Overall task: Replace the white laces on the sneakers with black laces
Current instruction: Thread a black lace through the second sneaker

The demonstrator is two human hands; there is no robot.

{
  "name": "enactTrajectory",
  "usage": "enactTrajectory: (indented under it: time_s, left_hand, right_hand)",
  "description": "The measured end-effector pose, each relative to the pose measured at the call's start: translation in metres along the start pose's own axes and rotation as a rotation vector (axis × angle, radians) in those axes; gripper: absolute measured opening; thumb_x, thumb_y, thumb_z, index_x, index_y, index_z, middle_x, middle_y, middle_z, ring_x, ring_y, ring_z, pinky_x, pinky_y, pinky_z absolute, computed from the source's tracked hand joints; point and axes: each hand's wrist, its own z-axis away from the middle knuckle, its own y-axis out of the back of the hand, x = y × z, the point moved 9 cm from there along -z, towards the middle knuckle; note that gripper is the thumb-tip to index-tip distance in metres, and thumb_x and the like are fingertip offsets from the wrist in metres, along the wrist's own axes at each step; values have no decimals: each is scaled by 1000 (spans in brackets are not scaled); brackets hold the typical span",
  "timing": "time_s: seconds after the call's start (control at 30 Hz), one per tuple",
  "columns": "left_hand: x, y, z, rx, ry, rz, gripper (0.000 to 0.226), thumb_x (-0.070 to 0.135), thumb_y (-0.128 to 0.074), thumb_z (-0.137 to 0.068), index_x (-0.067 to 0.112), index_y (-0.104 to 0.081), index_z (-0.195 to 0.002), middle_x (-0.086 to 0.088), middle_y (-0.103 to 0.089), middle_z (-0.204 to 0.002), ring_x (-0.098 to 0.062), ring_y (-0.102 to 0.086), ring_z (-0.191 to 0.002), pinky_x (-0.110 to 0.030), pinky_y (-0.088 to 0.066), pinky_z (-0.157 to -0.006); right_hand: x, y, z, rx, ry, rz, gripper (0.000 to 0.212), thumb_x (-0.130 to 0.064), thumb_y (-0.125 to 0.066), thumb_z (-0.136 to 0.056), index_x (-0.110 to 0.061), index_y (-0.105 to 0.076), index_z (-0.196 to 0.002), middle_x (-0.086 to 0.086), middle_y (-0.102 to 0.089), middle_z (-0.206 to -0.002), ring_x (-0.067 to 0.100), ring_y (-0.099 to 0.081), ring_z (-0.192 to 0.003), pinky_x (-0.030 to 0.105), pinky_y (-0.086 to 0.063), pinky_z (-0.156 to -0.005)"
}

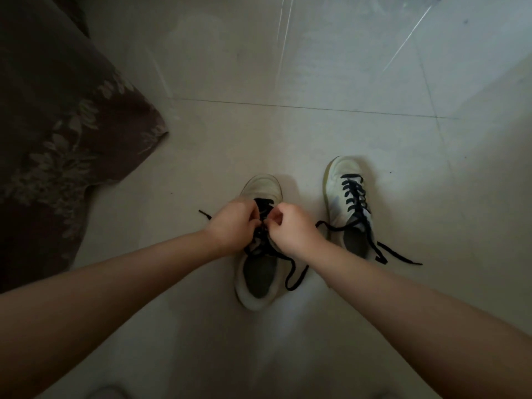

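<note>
Two white sneakers stand on the pale tiled floor, toes pointing away from me. The left sneaker (260,191) carries a black lace (293,276) whose loose ends trail out to both sides. My left hand (230,226) and my right hand (290,228) meet over its tongue, fingers curled, each pinching the black lace near the middle eyelets. The right sneaker (347,197) is laced in black from toe to collar, and its black lace ends (398,256) lie loose on the floor. The eyelets under my hands are hidden.
A dark brown cloth with a pale leaf pattern (57,133) hangs down to the floor at the left. Tile joints (288,106) cross the floor beyond the shoes. No white laces are in view.
</note>
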Motion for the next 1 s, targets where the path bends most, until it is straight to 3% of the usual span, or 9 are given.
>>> enactTrajectory:
  time_s: [0.13,0.2,0.37,0.53,0.67,0.8,0.9,1.0]
  left_hand:
    - [-13,10,9,69,19,118,9,8,-53,-92,3,-57,-86,-5,-53,-79,-22,-51,-76,-24,-30,-64]
    - [-13,13,13,84,7,136,9,7,-52,-92,6,-55,-84,-4,-52,-78,-21,-49,-74,-27,-34,-64]
    - [-12,8,18,44,-69,38,5,9,-46,-95,6,-49,-93,-14,-53,-95,-28,-52,-83,-32,-39,-71]
    - [-19,13,18,112,-23,152,6,10,-51,-93,12,-49,-87,-5,-52,-83,-19,-47,-76,-24,-29,-65]
    - [-21,10,16,119,17,199,5,15,-61,-89,12,-58,-88,-4,-62,-84,-19,-57,-78,-28,-43,-69]
    - [-24,11,21,170,57,288,11,15,-70,-83,15,-59,-84,2,-61,-76,-11,-56,-70,-12,-39,-60]
    - [-20,9,23,168,28,246,5,13,-68,-84,12,-62,-84,-3,-63,-81,-17,-59,-76,-22,-43,-68]
    - [-21,11,23,175,26,274,8,10,-61,-87,14,-57,-81,-5,-64,-81,-23,-60,-80,-34,-48,-75]
  right_hand:
    - [6,-2,-1,-168,-5,-49,10,-20,-47,-97,-14,-56,-97,-1,-54,-84,13,-49,-76,23,-33,-69]
    - [8,0,3,-226,9,-77,10,-25,-45,-99,-17,-52,-97,-4,-52,-79,10,-48,-73,27,-36,-66]
    - [3,6,4,-268,81,12,12,-26,-44,-99,-17,-51,-100,11,-62,-96,25,-59,-89,34,-46,-80]
    - [12,2,2,-276,8,-137,10,-24,-45,-99,-17,-51,-96,0,-62,-86,25,-61,-96,39,-48,-90]
    - [8,9,5,-194,94,-99,11,-26,-52,-96,-17,-54,-100,-2,-59,-90,15,-57,-86,23,-44,-75]
    - [-5,8,2,-115,163,-35,17,-33,-64,-88,-19,-56,-94,-7,-56,-80,7,-51,-71,21,-42,-66]
    - [-4,3,-5,-92,108,-104,12,-27,-63,-89,-20,-55,-84,-6,-52,-71,9,-47,-65,23,-39,-63]
    - [16,-10,-2,-209,-81,-433,15,-23,-59,-93,-22,-54,-79,-5,-50,-71,11,-45,-68,23,-37,-65]
